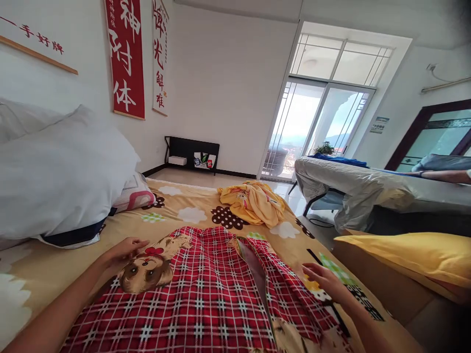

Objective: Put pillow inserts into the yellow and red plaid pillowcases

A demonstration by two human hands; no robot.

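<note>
A red plaid fabric cover (pixel 206 287) with a printed cartoon animal on it lies spread over the bed in front of me. A long slit (pixel 255 269) gapes along its right part and shows a greyish inside. My left hand (pixel 127 252) rests at the cover's left edge, beside the animal print, with fingers stretched out and nothing visibly held. Over on the right edge, my right hand (pixel 326 280) has its fingers extended and apart, close to the cloth. Whether either palm touches the fabric, I cannot tell.
The bed wears a tan patterned sheet (pixel 195 215). A crumpled yellow cloth (pixel 253 201) lies at its far side, and white pillows (pixel 69 171) are piled left. A yellow cushion (pixel 412 255) sits on a cardboard box (pixel 382 289) at right. Behind stands a plastic-covered table (pixel 331 171), with another person's arm (pixel 449 175) over it.
</note>
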